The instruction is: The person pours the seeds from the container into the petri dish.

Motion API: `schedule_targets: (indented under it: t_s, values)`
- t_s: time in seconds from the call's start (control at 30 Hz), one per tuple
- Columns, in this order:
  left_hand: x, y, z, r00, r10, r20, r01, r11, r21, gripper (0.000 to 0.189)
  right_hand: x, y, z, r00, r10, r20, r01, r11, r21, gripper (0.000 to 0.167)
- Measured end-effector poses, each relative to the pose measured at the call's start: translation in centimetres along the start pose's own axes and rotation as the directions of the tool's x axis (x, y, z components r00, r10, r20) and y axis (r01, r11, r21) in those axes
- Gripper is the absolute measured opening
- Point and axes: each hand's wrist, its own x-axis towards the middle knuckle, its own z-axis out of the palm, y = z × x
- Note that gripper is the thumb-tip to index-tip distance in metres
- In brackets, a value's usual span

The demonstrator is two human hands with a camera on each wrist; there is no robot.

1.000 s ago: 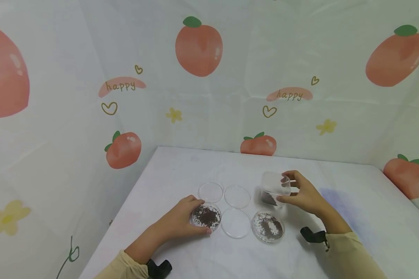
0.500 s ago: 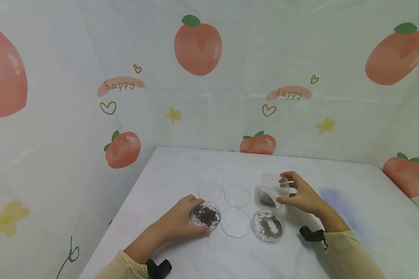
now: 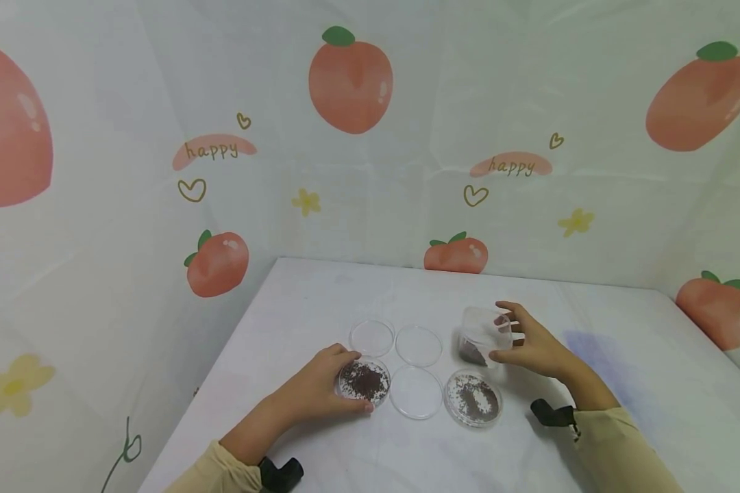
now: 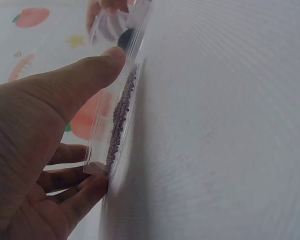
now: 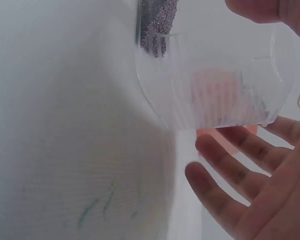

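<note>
My left hand point(image 3: 317, 389) grips a round, clear petri dish point(image 3: 387, 370), thumb at the near side and fingers at the far side. Small dark grains point(image 4: 121, 120) cover its bottom, heaped thickest at the middle. My right hand point(image 3: 533, 344) holds a clear plastic box point(image 3: 484, 322) by its right side, with the thumb in front and spread fingers behind. One finger stands lifted off the rim. In the right wrist view more dark grains point(image 5: 157, 22) lie in one end of the box, close over the table.
Another petri dish point(image 3: 482, 399) with a thin ring of dark grains lies at the right front. Between the filled dishes is an empty clear dish part point(image 3: 416, 394). Two more, a left one point(image 3: 372, 339) and a right one point(image 3: 418, 346), lie behind. A patterned curtain point(image 3: 370, 171) closes the back.
The box in my right hand has shifted slightly and sits a little lower than a second ago. A right finger has lifted from its rim. My left hand has stayed on its dish.
</note>
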Motion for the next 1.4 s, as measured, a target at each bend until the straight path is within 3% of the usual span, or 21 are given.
schedule_targets:
  t_s: [0.27, 0.5, 0.73, 0.87, 1.07, 1.4]
  values:
    - [-0.1, 0.4, -0.2, 1.000, -0.004, 0.000, 0.004, 1.000, -0.003, 0.093, -0.2, -1.7, 0.0, 0.994, -0.074, -0.081, 0.063, 0.989, -0.136, 0.107]
    - [-0.2, 0.4, -0.3, 1.000, 0.004, -0.002, -0.005, 1.000, -0.005, 0.093, -0.1, -3.8, 0.7, 0.986, -0.114, -0.123, 0.086, 0.974, -0.208, 0.100]
    - [-0.1, 0.2, -0.1, 1.000, -0.001, 0.001, 0.001, 1.000, 0.006, 0.095, -0.7, -6.1, 2.3, 0.963, -0.241, -0.122, 0.207, 0.948, -0.243, 0.093]
    - [-0.1, 0.0, 0.0, 1.000, 0.002, -0.002, -0.002, 1.000, 0.008, 0.095, -1.1, -7.5, 3.8, 0.958, -0.281, -0.059, 0.256, 0.928, -0.271, 0.090]
    - [-0.1, -0.1, 0.0, 1.000, 0.005, -0.005, -0.005, 1.000, 0.023, 0.096, -1.8, -9.5, 6.1, 0.979, -0.189, 0.081, 0.204, 0.937, -0.285, 0.081]
    - [-0.3, 0.6, -0.4, 1.000, 0.007, 0.011, -0.007, 1.000, 0.026, 0.097, -2.7, -10.7, 7.8, 0.971, -0.189, 0.143, 0.230, 0.899, -0.373, 0.071]
